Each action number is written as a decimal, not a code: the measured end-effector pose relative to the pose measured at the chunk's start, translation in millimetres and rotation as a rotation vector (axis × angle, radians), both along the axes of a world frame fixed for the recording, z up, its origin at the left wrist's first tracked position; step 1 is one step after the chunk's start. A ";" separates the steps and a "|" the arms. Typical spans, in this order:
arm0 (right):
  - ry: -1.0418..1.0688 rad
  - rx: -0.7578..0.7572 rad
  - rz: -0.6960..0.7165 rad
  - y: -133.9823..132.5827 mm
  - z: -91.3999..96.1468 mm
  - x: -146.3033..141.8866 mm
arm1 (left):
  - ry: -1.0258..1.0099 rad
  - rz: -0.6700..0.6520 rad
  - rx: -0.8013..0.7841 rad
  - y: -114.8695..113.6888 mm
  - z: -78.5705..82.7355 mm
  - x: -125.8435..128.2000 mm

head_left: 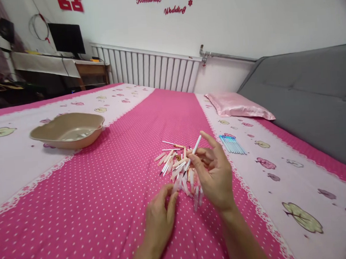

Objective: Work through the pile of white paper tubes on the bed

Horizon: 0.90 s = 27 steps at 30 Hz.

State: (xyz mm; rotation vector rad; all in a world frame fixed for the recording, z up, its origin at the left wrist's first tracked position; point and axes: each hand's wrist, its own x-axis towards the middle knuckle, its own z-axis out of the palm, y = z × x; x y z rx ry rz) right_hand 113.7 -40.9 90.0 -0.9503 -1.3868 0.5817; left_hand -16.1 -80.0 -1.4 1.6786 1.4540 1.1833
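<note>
A heap of small white and pink stick-like pieces (175,165) lies on the pink dotted bedspread (112,197) in front of me. My right hand (214,174) is raised just right of the heap and pinches one thin white stick (195,147) between thumb and fingers, its tip pointing up and away. My left hand (160,217) rests on the spread at the near edge of the heap, fingers bent together and touching the nearest pieces; I cannot make out whether it holds one.
A beige heart-shaped bowl (68,131) sits on the bed at the left. A neat bundle of light blue sticks (232,144) lies to the right of the heap. A pink pillow (238,107) and a grey headboard (313,96) are at the right, a radiator (151,68) behind.
</note>
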 end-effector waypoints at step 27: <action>-0.030 -0.114 0.171 4.0 -14.7 -7.2 | 0.042 0.025 0.014 -2.8 14.0 -4.8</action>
